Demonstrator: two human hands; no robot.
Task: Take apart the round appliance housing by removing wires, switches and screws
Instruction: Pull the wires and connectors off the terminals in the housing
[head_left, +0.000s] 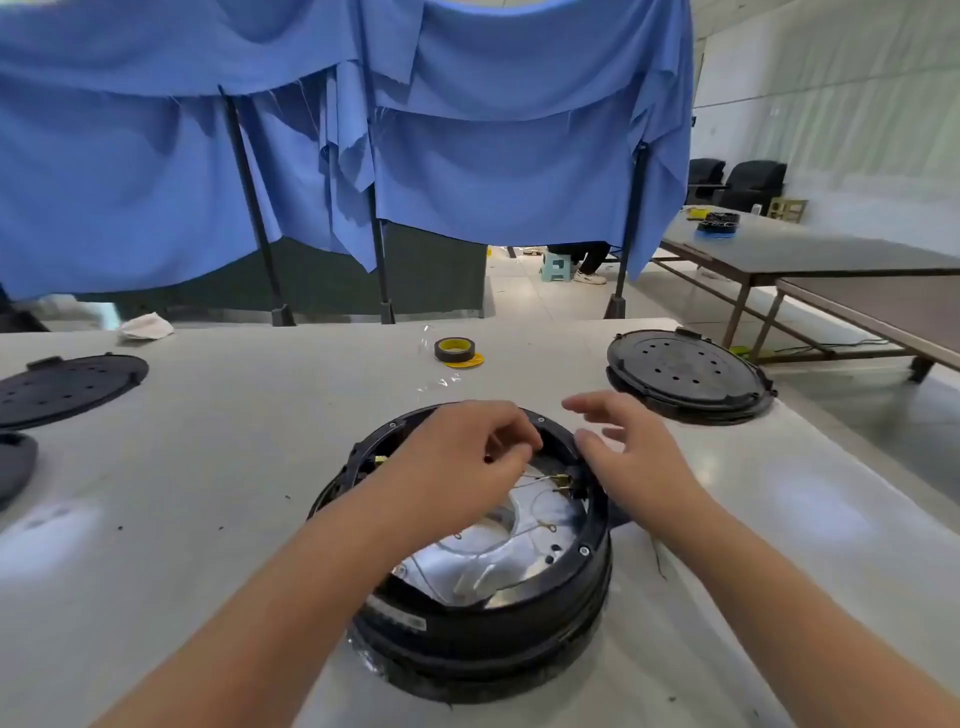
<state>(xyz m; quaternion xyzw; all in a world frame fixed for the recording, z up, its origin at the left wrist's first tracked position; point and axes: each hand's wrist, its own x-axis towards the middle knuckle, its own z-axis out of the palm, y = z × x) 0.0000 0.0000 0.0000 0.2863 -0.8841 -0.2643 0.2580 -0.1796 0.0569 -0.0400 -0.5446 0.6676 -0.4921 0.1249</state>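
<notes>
Round black housing (467, 613) sits open-side up on the near table (208, 467), thin wires (535, 525) loose over its metal plate. Left hand (462, 457) reaches inside at the far rim, fingers curled, pinching a wire. Right hand (623, 447) hovers at the right rim, fingers spread, holding nothing. Farther: black perforated cover (685, 374), tape roll (454, 351).

Housing (483, 618): black ring, silver-white metal inside, thin pale wires (535, 525) w/ brass-coloured ends. Worktop (234, 467): light grey, few dark specks. Two covers, right (685, 371) and left (67, 387): black, each w/ a pattern of small round holes. Tape roll (454, 349): black outside, yellow core. Curtain (311, 156): plain blue on black poles. Rag (145, 327): white. Far chairs (748, 182): black.
</notes>
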